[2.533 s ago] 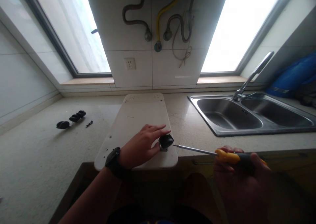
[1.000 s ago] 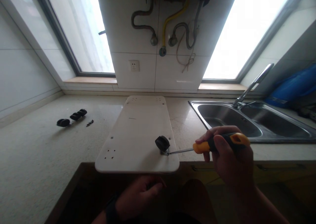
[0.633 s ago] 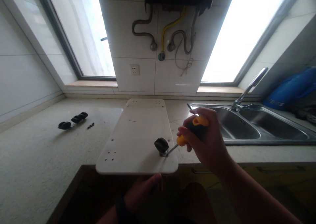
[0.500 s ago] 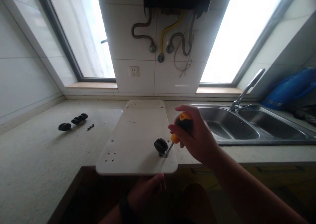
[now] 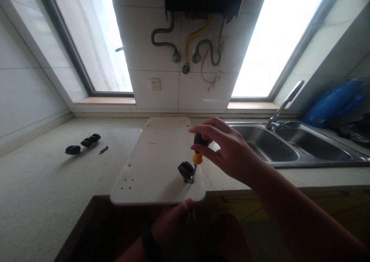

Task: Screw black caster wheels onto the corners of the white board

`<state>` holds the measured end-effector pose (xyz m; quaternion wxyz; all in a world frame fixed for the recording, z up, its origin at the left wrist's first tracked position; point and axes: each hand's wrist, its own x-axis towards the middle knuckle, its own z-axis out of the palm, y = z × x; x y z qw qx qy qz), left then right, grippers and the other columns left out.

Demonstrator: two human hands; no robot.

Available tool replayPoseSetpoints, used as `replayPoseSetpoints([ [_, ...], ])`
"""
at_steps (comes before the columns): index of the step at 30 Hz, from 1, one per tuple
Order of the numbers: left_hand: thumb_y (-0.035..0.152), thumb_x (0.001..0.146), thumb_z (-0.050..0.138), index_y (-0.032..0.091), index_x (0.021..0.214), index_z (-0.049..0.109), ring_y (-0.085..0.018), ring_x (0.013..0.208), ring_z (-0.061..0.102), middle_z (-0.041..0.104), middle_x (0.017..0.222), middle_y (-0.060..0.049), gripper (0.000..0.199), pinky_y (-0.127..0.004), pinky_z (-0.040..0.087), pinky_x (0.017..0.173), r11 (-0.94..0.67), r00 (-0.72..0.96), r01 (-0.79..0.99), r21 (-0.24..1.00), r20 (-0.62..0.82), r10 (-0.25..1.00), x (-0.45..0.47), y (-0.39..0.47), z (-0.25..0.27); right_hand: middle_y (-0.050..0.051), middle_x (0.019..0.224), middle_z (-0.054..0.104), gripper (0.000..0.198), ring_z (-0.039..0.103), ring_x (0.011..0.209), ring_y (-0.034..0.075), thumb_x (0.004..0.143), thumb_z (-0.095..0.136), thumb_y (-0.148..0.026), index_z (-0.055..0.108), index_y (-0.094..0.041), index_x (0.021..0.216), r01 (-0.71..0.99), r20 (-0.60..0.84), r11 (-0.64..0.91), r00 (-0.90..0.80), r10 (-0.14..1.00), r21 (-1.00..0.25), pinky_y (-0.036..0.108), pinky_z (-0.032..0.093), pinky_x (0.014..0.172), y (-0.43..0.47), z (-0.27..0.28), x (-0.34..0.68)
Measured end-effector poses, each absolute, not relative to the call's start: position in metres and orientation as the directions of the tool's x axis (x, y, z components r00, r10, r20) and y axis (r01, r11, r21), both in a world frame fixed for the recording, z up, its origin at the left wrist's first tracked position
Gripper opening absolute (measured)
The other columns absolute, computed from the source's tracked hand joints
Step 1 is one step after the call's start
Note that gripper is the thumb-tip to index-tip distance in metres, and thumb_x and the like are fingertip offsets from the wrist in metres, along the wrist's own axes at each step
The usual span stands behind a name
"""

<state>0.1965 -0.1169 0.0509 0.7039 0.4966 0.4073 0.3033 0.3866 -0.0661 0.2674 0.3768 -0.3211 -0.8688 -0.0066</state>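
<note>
My right hand (image 5: 224, 144) grips a yellow-and-black screwdriver (image 5: 197, 157) by the handle, thumb and fingers around it. Its shaft points down, almost upright, to the metal plate of a black caster (image 5: 185, 170) near the front right corner of a white board (image 5: 162, 154). The caster stands on the board with its wheels up. Below the board's front edge is my left hand (image 5: 177, 215), thumb against the edge and fingers partly hidden in shadow underneath. Groups of small holes show at the board's other corners.
Several black casters (image 5: 73, 150) lie on the counter (image 5: 52, 177) at left, beside a small pile of screws (image 5: 103, 150). To the right is a steel double sink (image 5: 300, 154) with a faucet (image 5: 285, 104). Pipes (image 5: 164, 43) hang on the wall behind.
My right hand has tilted the screwdriver more upright, and its fingers have loosened and shifted around the handle. The view has moved slightly. My left hand stays at the board's front edge.
</note>
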Motion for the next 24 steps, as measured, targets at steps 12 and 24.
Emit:
replayPoseSetpoints([
  [12,0.077,0.082,0.057,0.014,0.072,0.064,-0.015,0.066,0.043,0.053,0.067,-0.002,0.064,-0.032,0.034,0.068,0.331,0.479,-0.044,0.943,-0.271,0.835,0.195,-0.118,0.058,0.008,0.133,0.057,0.062,0.063,0.108,0.02,0.096,0.056,-0.024,0.033,-0.032,0.152,0.437,0.47,0.707,-0.537,0.701,-0.556,0.038,0.057,0.09,-0.066,0.266,0.382],
  [24,0.078,0.084,0.052,0.014,0.071,0.065,-0.015,0.065,0.043,0.053,0.066,-0.001,0.066,-0.032,0.033,0.066,0.348,0.501,-0.048,0.936,-0.279,0.819,0.195,-0.119,0.056,0.009,0.128,0.054,0.044,0.06,0.109,0.02,0.093,0.053,-0.016,0.053,-0.027,0.135,0.519,0.594,0.714,-0.412,0.691,-0.471,0.038,0.054,0.088,-0.061,0.259,0.38],
])
